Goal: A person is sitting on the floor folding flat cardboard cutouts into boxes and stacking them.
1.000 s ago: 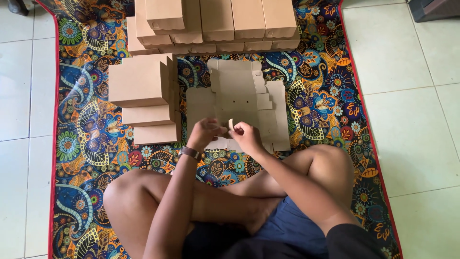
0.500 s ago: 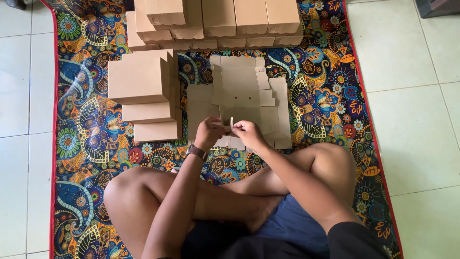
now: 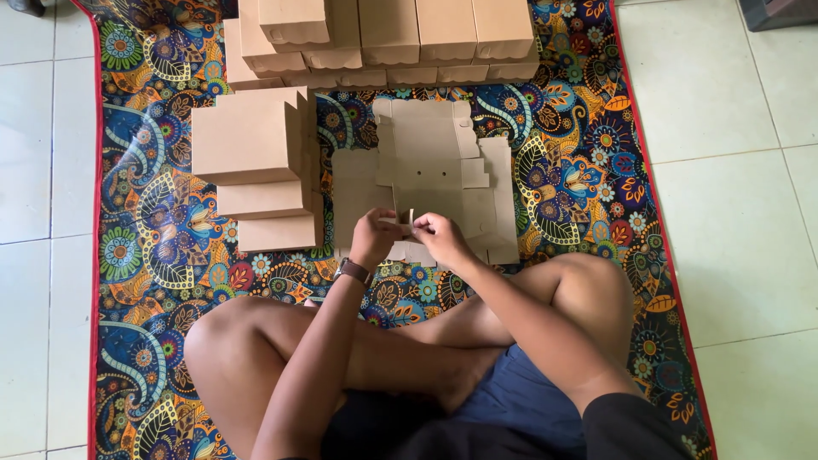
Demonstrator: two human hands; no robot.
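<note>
We sit cross-legged on a paisley-patterned mat (image 3: 153, 281) laid over a pale tiled floor (image 3: 733, 196), with a flat die-cut cardboard box blank (image 3: 426, 153) spread on the mat straight ahead of us at twelve o'clock. Our left hand (image 3: 373, 238), a wristwatch (image 3: 352, 271) on its wrist, and our right hand (image 3: 439, 237) meet at the near edge of that blank, both with fingers drawn together, pinching a small cardboard tab (image 3: 407, 219) that stands up between them. As we judge it, the step in hand is the first fold: raising and creasing a flap at the blank's near edge, with the rest of the sheet lying flat and unformed. At about ten o'clock stands a stepped stack of folded brown boxes (image 3: 251, 162), just beside the blank's left edge, and a row of finished boxes (image 3: 392, 34) lines the far end of the mat from eleven to one o'clock. The next move, in our view, calls for a firm crease along the scored line while both hands keep the tab upright, then bringing up the neighbouring panel so its slot and the tab can meet without tearing the thin board.
</note>
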